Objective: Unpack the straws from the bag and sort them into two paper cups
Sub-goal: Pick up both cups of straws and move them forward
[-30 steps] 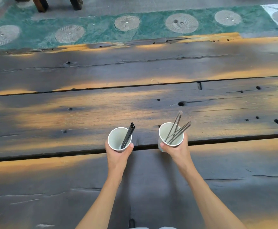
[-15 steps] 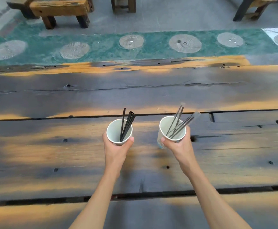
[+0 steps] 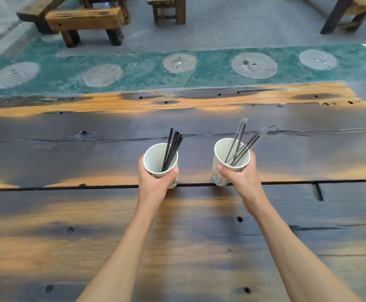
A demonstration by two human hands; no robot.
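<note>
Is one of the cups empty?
No, the left paper cup holds bare black straws and the right paper cup holds wrapped straws.

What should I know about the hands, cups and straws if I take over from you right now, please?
Left hand: grips the left cup, which holds the bare black straws.
Right hand: grips the right cup, which holds the wrapped straws.
Both cups are upright over the table; whether they rest on it I cannot tell.
Done: the straws look sorted, bare ones left, wrapped ones right.
Left: no bag or loose straws in view; probably just set the cups down and let go.
</note>
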